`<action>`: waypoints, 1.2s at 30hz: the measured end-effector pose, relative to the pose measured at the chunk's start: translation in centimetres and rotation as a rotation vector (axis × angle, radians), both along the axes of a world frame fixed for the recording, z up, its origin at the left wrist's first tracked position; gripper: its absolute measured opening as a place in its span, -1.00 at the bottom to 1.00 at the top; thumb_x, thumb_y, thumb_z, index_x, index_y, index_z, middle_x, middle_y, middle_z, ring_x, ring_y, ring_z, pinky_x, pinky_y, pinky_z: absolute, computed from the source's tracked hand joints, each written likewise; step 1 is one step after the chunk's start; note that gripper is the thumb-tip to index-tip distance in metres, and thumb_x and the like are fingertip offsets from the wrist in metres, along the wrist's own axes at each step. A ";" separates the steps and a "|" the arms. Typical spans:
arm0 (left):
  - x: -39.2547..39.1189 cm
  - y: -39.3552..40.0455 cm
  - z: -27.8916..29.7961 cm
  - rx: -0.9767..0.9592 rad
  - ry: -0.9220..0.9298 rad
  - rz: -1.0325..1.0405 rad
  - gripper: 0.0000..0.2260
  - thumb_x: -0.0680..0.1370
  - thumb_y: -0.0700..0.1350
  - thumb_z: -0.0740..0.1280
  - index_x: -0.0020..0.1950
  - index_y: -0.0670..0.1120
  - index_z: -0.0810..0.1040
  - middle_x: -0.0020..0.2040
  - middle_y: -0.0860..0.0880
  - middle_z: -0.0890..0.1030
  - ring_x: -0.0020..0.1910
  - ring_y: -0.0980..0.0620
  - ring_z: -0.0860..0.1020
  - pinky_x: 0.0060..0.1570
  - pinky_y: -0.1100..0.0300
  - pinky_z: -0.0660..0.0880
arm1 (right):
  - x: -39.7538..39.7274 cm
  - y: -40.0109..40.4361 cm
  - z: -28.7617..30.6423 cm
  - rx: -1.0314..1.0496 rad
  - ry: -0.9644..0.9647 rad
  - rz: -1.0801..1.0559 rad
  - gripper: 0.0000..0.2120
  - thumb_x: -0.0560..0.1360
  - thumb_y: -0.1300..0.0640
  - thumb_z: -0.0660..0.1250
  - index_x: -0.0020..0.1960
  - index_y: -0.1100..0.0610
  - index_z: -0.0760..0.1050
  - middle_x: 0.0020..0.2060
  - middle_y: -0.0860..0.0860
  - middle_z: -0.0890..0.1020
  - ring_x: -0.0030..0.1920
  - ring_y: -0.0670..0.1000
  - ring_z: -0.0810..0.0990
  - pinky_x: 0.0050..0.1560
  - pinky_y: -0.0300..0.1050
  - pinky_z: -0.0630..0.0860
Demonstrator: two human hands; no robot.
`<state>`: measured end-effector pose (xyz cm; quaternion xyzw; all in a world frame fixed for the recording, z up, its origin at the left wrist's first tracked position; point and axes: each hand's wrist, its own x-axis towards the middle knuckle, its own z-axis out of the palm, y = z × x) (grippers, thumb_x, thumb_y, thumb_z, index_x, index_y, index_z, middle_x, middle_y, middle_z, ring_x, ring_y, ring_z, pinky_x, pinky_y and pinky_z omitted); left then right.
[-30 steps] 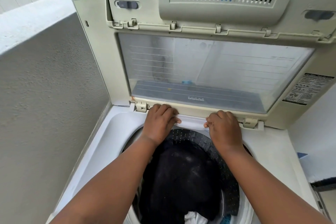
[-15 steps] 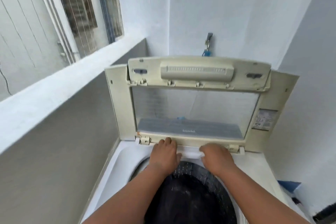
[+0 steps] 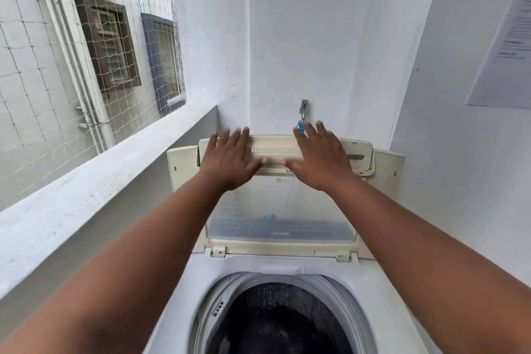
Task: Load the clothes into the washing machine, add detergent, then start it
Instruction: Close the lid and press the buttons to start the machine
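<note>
A white top-loading washing machine (image 3: 382, 304) stands in front of me with its cream, clear-panelled lid (image 3: 281, 210) raised upright against the back wall. Dark clothes (image 3: 284, 327) lie in the drum (image 3: 275, 293) at the bottom of the view. My left hand (image 3: 230, 156) and my right hand (image 3: 319, 158) are both stretched out with fingers spread, lying on or just in front of the top edge of the raised lid; contact is blurred. Neither hand holds anything. No detergent is in view.
A water tap with a blue fitting (image 3: 302, 115) juts from the back wall just above the lid. A grey parapet ledge (image 3: 86, 198) runs along the left with netting above it. A white wall with a pinned paper sheet (image 3: 508, 46) stands close on the right.
Both hands left the lid's hinge edge near the drum and rose to the lid's top edge. The view lifted and pulled back, so more wall shows and less of the drum.
</note>
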<state>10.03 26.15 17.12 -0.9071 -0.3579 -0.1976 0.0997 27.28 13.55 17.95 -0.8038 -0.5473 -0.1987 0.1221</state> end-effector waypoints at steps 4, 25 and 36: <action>1.3 1.0 -0.9 -0.038 -0.016 0.031 -0.22 0.52 0.40 -0.07 0.58 -0.06 -0.03 0.58 -0.06 0.06 0.56 -0.10 -0.01 0.52 -0.07 -0.13 | -0.1 1.8 -1.4 -0.070 0.092 -0.091 -0.15 0.50 -0.38 0.04 0.58 0.07 -0.14 0.57 0.09 -0.08 0.55 0.14 -0.14 0.53 0.08 -0.15; -2.8 -4.3 -1.8 0.015 -0.069 0.045 -0.08 0.35 0.46 -0.25 0.58 -0.06 -0.05 0.58 -0.06 0.04 0.56 -0.10 -0.05 0.52 -0.07 -0.15 | -3.9 -4.1 -1.3 0.000 0.027 -0.046 -0.19 0.51 -0.35 0.09 0.57 0.06 -0.09 0.56 0.08 0.00 0.55 0.14 -0.08 0.52 0.07 -0.10; -7.2 -9.4 -3.6 0.056 -0.081 0.033 -0.11 0.40 0.47 -0.22 0.58 -0.04 -0.02 0.58 -0.03 0.08 0.56 -0.07 -0.02 0.51 -0.05 -0.20 | -7.2 -9.3 -2.4 0.065 0.027 0.008 -0.40 0.60 -0.20 0.06 0.55 0.03 0.08 0.54 0.08 0.15 0.54 0.15 0.04 0.52 0.07 -0.04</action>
